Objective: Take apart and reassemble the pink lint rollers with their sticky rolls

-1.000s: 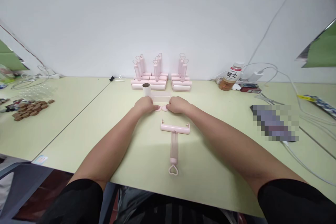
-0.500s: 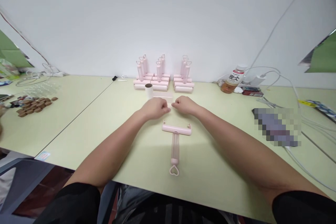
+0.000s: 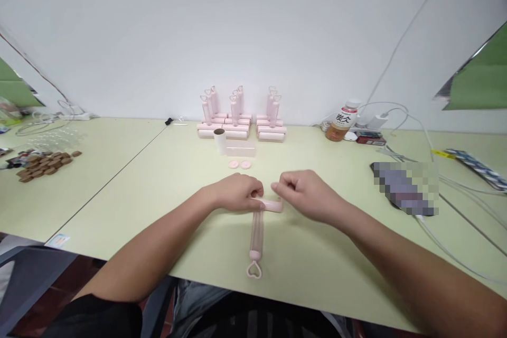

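A pink lint roller handle [image 3: 256,232] lies in front of me, its heart-shaped loop towards me and its crossbar [image 3: 273,206] away. My left hand [image 3: 235,191] is closed on the crossbar's left end, which it partly hides. By the right end, my right hand [image 3: 307,193] is closed with thumb and fingers curled together; whatever may be between them is hidden. Two round pink caps [image 3: 240,165] lie side by side beyond my hands. Behind them are a clear pinkish cover [image 3: 241,149] and an upright white paper roll [image 3: 220,143] with a brown core.
Several pink lint rollers [image 3: 237,129] stand in rows against the wall. To the right are a drink bottle [image 3: 343,122], a small dark red box [image 3: 370,138], cables and a blurred-out phone [image 3: 404,190]. Brown pieces [image 3: 47,163] are piled at the left.
Both my hands have come back towards me from the pink caps, which now lie uncovered. My left hand has taken hold of the crossbar; my right hand has moved to its right end.
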Motion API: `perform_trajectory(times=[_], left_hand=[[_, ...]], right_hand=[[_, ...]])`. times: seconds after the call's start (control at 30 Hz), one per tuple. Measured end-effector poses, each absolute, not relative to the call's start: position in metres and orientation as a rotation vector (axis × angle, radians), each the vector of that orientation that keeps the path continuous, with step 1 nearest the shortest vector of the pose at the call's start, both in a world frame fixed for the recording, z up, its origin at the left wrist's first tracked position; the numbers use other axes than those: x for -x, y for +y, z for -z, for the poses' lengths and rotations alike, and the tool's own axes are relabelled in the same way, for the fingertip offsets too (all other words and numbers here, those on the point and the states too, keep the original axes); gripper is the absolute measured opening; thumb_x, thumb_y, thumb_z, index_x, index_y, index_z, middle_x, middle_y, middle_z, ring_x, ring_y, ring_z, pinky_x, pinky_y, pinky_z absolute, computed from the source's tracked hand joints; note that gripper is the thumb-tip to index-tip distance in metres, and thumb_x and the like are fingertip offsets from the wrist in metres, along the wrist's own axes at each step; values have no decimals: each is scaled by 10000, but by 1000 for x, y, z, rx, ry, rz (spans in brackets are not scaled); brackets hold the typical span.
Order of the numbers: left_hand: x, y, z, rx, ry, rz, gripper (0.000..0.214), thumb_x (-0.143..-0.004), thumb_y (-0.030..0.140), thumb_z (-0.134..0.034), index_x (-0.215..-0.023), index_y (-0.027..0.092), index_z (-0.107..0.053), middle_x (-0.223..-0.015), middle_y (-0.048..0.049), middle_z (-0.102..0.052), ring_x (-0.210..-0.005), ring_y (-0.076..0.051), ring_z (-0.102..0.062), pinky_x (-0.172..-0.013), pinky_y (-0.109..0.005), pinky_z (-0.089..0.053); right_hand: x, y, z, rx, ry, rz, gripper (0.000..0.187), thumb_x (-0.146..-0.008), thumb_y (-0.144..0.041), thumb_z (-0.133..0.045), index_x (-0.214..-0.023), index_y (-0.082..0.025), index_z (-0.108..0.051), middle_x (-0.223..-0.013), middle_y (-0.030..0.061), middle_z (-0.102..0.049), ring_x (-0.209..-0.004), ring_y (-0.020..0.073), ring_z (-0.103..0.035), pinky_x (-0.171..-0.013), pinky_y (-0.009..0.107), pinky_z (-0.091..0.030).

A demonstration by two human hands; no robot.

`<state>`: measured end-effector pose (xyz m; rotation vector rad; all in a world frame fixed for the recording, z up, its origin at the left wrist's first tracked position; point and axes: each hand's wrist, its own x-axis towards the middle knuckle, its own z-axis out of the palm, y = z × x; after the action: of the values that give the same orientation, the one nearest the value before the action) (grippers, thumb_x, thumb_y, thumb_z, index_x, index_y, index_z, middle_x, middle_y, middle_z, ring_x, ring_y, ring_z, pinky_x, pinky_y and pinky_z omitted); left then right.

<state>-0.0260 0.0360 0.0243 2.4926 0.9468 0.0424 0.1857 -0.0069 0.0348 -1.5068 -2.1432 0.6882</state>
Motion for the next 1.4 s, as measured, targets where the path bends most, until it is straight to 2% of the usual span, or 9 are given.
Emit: perform_trajectory(times=[0.1,0.2,0.3,0.4,0.57,0.77,0.93,1.17,1.4], left_hand=[[26,32,-15,-2477,1023,-69,238,-878,389,-533,-749,195,-586,-730,-12,-635,-632,-159,-522,-561,-282,-306],[22,30,-6,-2312,1221,-287,287,-899,408,-502,-706,197,-535,-674,3,-590,-589,-146,-484,-540,-281,-292],[16,29,0,-2082,1291,-614,335,-890,444,-528,-670,191,-513,-647,14,-541,-593,-132,-465,-541,-269,-306],[14,28,1,-1884,1153,-855,308,-872,455,-572,-728,183,-557,-685,15,-544,-617,-121,-485,-570,-258,-365],[18,31,-1,-1595,829,-918,337,-829,428,-664,-1047,176,-609,-907,-27,-622,-735,-131,-587,-669,-266,-469],[17,28,-1,-1662,673,-733,304,-852,429,-665,-955,144,-655,-832,-17,-577,-758,-132,-535,-693,-265,-420],[14,25,-5,-1599,626,-688,316,-808,438,-717,-894,150,-623,-791,-7,-568,-724,-129,-530,-680,-267,-420],[13,28,-2,-1505,642,-709,355,-756,429,-768,-905,144,-615,-779,-1,-574,-704,-117,-533,-659,-258,-406],[11,28,3,-1412,637,-757,399,-723,459,-793,-874,149,-592,-724,27,-524,-664,-98,-480,-641,-244,-365]], right_hand=[[-183,-27,-24,1533,-2315,-886,442,-903,-497,-497,-580,-208,-409,-530,-47,-421,-505,110,-363,-486,269,-244],[-188,-30,-11,1611,-2358,-935,352,-899,-527,-519,-755,-213,-582,-642,-8,-600,-562,143,-502,-513,268,-302],[-196,-21,2,1731,-2365,-640,285,-868,-454,-591,-1021,-220,-646,-825,47,-695,-708,206,-611,-579,287,-361],[-206,-7,13,1697,-2361,-340,263,-905,-332,-543,-1113,-210,-648,-906,88,-716,-816,249,-637,-662,326,-418],[-220,8,24,1426,-2254,-176,260,-917,-274,-510,-1123,-206,-654,-1052,117,-714,-972,280,-634,-813,399,-496],[-222,8,29,1266,-2240,-192,269,-912,-278,-508,-1127,-211,-653,-1081,111,-707,-998,281,-633,-850,425,-515],[-217,5,28,1266,-2267,-323,284,-905,-257,-509,-1146,-199,-648,-1064,106,-709,-984,267,-643,-844,412,-514],[-212,1,25,1328,-2269,-403,280,-899,-240,-515,-1141,-202,-651,-1078,101,-712,-956,245,-669,-810,371,-516],[-215,6,25,1292,-2255,-371,268,-893,-230,-515,-1117,-212,-660,-1063,97,-719,-972,252,-661,-841,388,-515]])
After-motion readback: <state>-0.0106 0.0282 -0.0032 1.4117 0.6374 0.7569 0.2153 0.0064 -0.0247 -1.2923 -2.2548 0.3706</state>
